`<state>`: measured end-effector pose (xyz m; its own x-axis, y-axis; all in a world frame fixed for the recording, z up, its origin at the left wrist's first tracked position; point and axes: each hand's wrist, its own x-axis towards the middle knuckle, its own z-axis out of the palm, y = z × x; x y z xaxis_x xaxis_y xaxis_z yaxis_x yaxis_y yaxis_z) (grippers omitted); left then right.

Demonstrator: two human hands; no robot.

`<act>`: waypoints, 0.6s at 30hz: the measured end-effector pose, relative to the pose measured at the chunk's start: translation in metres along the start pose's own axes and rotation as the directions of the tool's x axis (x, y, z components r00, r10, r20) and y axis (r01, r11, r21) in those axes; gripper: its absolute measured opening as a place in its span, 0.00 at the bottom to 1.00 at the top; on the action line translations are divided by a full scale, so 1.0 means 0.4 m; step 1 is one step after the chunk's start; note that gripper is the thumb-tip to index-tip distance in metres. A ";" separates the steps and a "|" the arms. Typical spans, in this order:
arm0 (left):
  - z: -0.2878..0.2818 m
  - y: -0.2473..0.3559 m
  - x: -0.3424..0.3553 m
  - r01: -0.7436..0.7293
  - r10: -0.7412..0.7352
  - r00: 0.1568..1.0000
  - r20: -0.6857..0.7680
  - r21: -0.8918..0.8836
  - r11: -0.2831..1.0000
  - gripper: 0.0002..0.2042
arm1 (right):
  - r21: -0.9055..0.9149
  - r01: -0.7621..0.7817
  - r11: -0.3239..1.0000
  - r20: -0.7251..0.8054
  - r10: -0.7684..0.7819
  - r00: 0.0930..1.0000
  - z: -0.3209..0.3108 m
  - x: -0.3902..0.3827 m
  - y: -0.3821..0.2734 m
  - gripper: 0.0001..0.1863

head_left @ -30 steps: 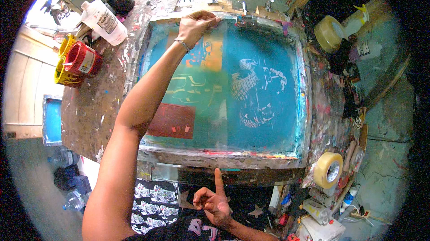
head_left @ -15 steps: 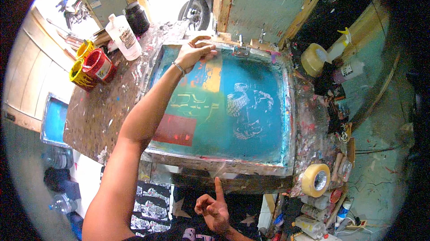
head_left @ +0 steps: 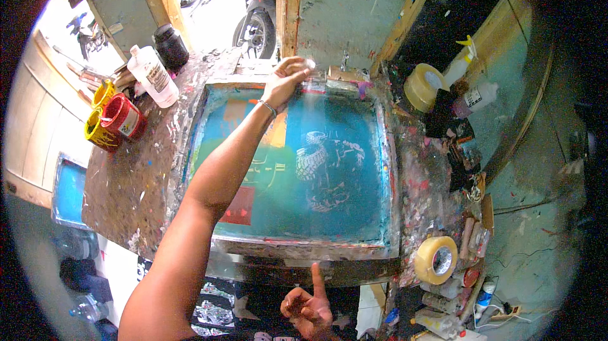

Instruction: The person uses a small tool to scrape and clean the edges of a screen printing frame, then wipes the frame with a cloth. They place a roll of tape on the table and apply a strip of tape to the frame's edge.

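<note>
A screen-printing frame (head_left: 379,151) with blue mesh lies on the worktable. Its mesh has green, orange and dark red patches and a pale vehicle stencil. My left arm reaches across it. At the far edge, my left hand (head_left: 287,84) is closed, pinching a whitish, see-through piece that looks like clear tape (head_left: 310,64). A faint see-through band seems to run from there toward my right hand (head_left: 308,306), though its edges are hard to make out. Close to my body, that hand has its index finger stretched toward the frame's near edge, the other fingers curled.
Red (head_left: 123,116) and yellow (head_left: 98,130) paint pots, a clear bottle (head_left: 154,78) and a black jar (head_left: 170,47) stand at left. Clear tape rolls (head_left: 436,260) and a spray bottle (head_left: 461,62) are at right. A motorcycle (head_left: 254,27) is beyond the doorway.
The view has shifted, so the frame sits lower and further left. My left hand has moved to the frame's far edge. My right index finger stays stretched out by the near edge.
</note>
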<state>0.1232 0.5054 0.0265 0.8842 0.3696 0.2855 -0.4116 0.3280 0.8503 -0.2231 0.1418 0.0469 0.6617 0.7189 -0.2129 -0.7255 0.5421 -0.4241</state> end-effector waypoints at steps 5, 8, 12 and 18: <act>-0.022 0.025 -0.005 0.066 -0.060 0.996 -0.063 0.093 0.993 0.25 | -0.046 0.023 0.999 -0.009 -0.024 1.000 0.004 0.024 -0.013 0.55; -0.058 0.055 -0.029 0.083 -0.054 0.988 -0.147 0.201 0.976 0.39 | -0.080 -0.017 0.997 -0.020 0.016 1.000 0.002 0.031 -0.007 0.55; -0.100 0.101 -0.061 0.125 -0.060 0.980 -0.189 0.358 0.925 0.56 | -0.038 -0.073 0.997 -0.006 0.073 0.997 -0.004 0.040 0.019 0.54; -0.117 0.156 -0.082 0.226 -0.124 0.936 -0.329 0.296 0.928 0.51 | 0.037 -0.072 0.997 0.057 0.070 0.996 -0.013 0.051 0.052 0.51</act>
<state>0.0580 0.5544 0.0493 0.8063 0.5912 0.0170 -0.1166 0.1307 0.9845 -0.2238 0.1654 0.0291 0.5974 0.7786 -0.1920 -0.7778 0.5044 -0.3749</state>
